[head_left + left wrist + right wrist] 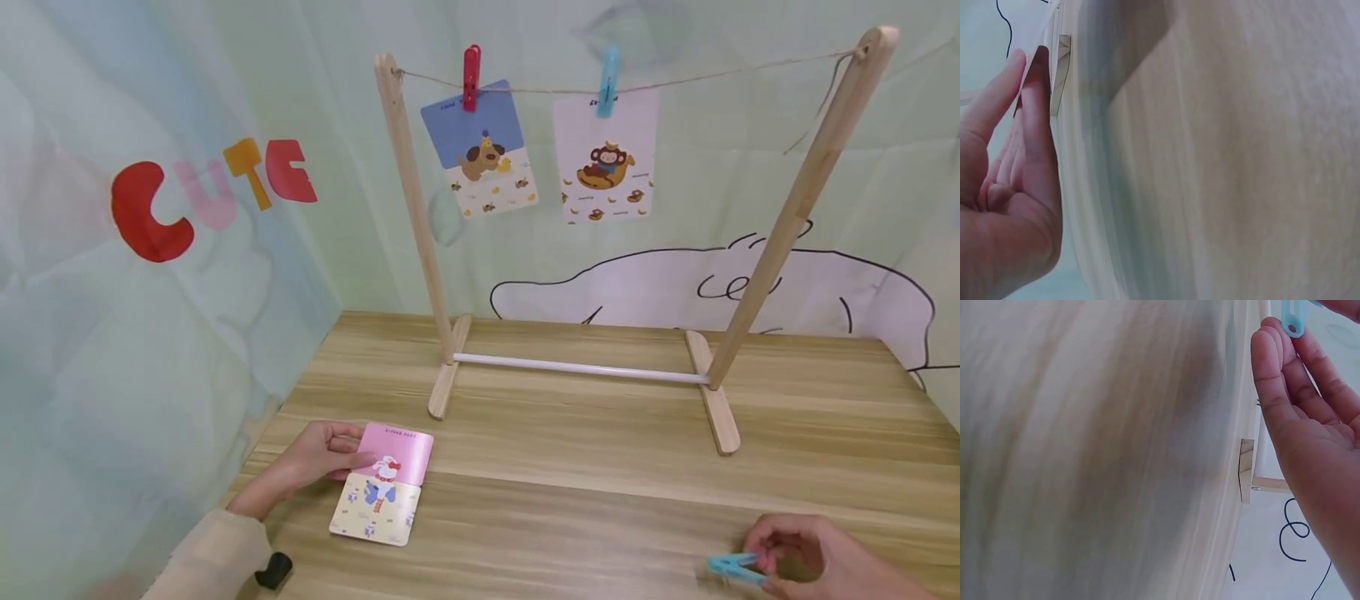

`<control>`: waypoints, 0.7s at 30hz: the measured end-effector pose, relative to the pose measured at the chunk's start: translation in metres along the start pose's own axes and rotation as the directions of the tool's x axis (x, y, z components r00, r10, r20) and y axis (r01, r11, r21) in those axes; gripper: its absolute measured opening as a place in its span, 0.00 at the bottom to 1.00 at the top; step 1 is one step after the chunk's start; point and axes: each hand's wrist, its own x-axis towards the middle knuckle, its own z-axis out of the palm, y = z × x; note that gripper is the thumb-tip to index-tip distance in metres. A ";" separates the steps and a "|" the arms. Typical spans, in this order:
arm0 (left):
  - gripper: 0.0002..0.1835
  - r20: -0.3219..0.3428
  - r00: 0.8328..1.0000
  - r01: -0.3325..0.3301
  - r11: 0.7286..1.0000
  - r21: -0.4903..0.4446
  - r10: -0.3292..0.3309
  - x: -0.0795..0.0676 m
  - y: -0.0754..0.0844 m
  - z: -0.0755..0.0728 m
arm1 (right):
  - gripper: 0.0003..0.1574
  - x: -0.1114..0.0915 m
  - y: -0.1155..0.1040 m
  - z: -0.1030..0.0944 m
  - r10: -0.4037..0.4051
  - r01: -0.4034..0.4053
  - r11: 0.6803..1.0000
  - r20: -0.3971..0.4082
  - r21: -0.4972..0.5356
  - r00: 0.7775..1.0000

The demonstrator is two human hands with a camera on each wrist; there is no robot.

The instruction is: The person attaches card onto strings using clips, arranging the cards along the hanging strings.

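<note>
At the left of the table my left hand pinches a card by its left edge, thumb on top. The card has a pink upper half, a yellow lower half and a white rabbit picture. In the left wrist view it shows edge-on between thumb and fingers. My right hand, low at the right, grips a light blue clothespin by its handle end. Part of that clothespin shows at the top of the right wrist view, between thumb and fingertips.
A wooden stand carries a string. From it hang a dog card under a red clothespin and a monkey card under a blue clothespin. A white rod joins the stand's feet on the wooden table.
</note>
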 end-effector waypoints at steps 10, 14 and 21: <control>0.31 0.002 1.000 -0.013 1.000 -0.001 0.013 0.000 0.002 -0.005 | 0.22 -0.001 0.005 -0.002 -0.065 0.065 0.998 0.012 0.008 0.998; 0.33 -0.019 1.000 -0.001 1.000 -0.004 0.001 0.000 0.005 -0.006 | 0.20 -0.002 0.005 -0.003 -0.058 0.057 0.998 0.010 0.019 0.998; 0.33 -0.034 0.999 -0.005 1.000 0.008 0.005 0.006 0.012 -0.006 | 0.20 0.002 0.001 -0.006 -0.082 0.082 0.996 0.006 0.027 0.997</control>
